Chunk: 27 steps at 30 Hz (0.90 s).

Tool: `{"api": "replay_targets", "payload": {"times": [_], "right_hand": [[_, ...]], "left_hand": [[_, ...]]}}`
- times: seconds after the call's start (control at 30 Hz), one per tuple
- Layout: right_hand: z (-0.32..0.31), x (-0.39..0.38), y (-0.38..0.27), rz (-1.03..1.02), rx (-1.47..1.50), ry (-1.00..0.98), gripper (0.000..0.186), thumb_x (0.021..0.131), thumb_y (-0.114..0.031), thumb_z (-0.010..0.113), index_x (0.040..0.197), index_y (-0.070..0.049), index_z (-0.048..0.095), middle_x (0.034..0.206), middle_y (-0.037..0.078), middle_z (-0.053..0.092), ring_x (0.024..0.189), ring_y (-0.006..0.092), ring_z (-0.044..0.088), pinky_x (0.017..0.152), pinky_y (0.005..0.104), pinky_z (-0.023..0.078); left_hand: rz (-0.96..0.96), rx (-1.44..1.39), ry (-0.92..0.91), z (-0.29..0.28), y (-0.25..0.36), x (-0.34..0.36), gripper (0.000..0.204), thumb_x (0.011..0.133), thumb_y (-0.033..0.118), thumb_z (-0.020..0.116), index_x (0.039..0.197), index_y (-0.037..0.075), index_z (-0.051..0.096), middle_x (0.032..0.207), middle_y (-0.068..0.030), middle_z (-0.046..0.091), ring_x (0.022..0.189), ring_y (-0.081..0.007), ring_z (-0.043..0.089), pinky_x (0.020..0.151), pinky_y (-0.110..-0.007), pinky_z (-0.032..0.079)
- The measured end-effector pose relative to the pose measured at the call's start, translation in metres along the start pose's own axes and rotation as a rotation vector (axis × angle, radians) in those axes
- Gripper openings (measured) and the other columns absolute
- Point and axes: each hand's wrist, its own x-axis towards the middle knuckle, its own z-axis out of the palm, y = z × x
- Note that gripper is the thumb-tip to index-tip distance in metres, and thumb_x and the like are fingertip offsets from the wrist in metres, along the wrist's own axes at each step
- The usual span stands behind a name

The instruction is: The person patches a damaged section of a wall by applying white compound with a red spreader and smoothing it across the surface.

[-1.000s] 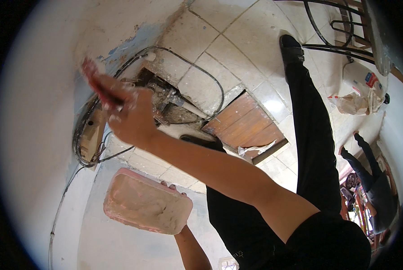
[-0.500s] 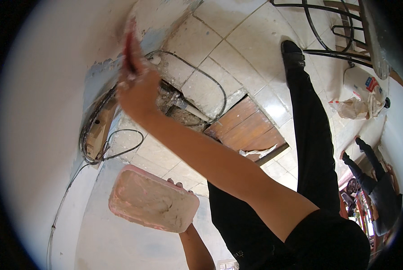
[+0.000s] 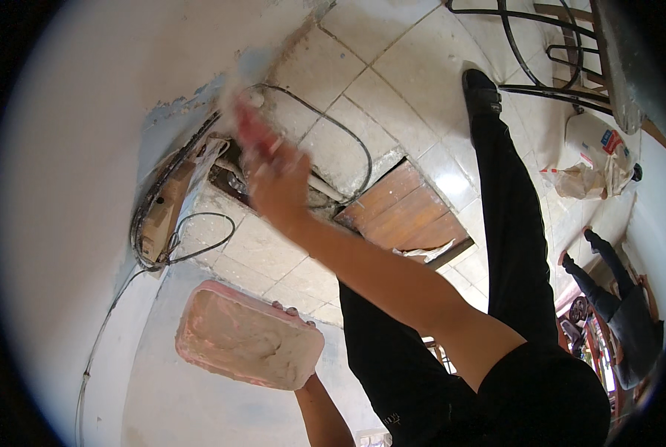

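Observation:
My left hand (image 3: 294, 309) grips a pink rectangular tub (image 3: 255, 339) by its edge; only some fingertips show past the rim. Inside the tub lies a smooth beige paste (image 3: 247, 331). My right hand (image 3: 277, 182) is closed around a red tool (image 3: 255, 130), both smeared by motion. The tool's pale far end is too blurred to tell its kind. It is over the floor close to the foot of the wall (image 3: 109, 112), above an opening in the tiles (image 3: 228, 175) where pipes show.
Black cable (image 3: 366, 149) loops over the floor and beside a wooden piece (image 3: 161, 223) at the wall. A wooden panel (image 3: 407, 208) lies among the tiles. Metal-framed furniture (image 3: 556, 89), a white container with torn packaging (image 3: 593, 156) and another person (image 3: 631, 320) are at the right.
My right hand has come away from the wall with the red tool, moving right and down over the floor opening. The tub in my left hand has shifted slightly left and down.

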Motion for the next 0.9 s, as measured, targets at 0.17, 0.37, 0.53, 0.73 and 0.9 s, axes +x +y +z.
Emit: {"api": "replay_targets", "payload": {"times": [0.17, 0.37, 0.53, 0.73, 0.9], "right_hand": [[0.006, 0.079, -0.030, -0.005, -0.001, 0.125, 0.042, 0.075, 0.009, 0.040, 0.114, 0.002, 0.056, 0.077, 0.000, 0.057, 0.056, 0.0032, 0.044, 0.048, 0.0175, 0.037], [0.025, 0.059, 0.002, -0.167, 0.082, 0.059, 0.036, 0.076, 0.012, 0.044, 0.108, 0.003, 0.059, 0.079, -0.003, 0.054, 0.058, -0.0004, 0.039, 0.047, 0.0154, 0.031], [0.046, 0.016, -0.009, -0.032, 0.030, -0.063, 0.042, 0.073, 0.013, 0.042, 0.112, 0.003, 0.056, 0.087, 0.003, 0.061, 0.065, 0.0020, 0.046, 0.053, 0.0161, 0.036], [0.042, -0.009, -0.009, -0.125, -0.139, -0.151, 0.045, 0.071, 0.010, 0.045, 0.112, -0.002, 0.058, 0.094, 0.012, 0.065, 0.080, 0.0081, 0.055, 0.069, 0.0219, 0.044], [0.014, -0.010, -0.020, -0.227, -0.234, -0.315, 0.040, 0.074, 0.006, 0.045, 0.110, -0.002, 0.059, 0.103, 0.014, 0.063, 0.078, 0.0082, 0.059, 0.060, 0.0203, 0.044]], "left_hand": [[-0.017, 0.023, -0.022, -0.015, -0.002, 0.000, 0.079, 0.074, 0.051, 0.060, 0.135, 0.016, 0.025, 0.132, -0.0145, 0.029, 0.116, -0.0357, 0.034, 0.089, -0.056, 0.037], [-0.002, 0.039, -0.007, -0.014, 0.001, -0.005, 0.090, 0.067, 0.055, 0.066, 0.136, 0.016, 0.023, 0.134, -0.0150, 0.028, 0.114, -0.0365, 0.035, 0.086, -0.055, 0.038], [0.006, 0.011, 0.018, -0.015, 0.016, -0.009, 0.093, 0.065, 0.053, 0.068, 0.136, 0.014, 0.022, 0.134, -0.0155, 0.029, 0.114, -0.0369, 0.035, 0.086, -0.053, 0.039], [0.003, -0.006, 0.010, -0.018, 0.013, -0.009, 0.081, 0.074, 0.048, 0.062, 0.136, 0.013, 0.023, 0.134, -0.0172, 0.028, 0.115, -0.0363, 0.034, 0.087, -0.054, 0.038], [0.043, -0.009, -0.010, 0.001, 0.006, -0.006, 0.072, 0.080, 0.045, 0.057, 0.135, 0.013, 0.024, 0.134, -0.0175, 0.027, 0.116, -0.0365, 0.033, 0.088, -0.054, 0.037]]}}
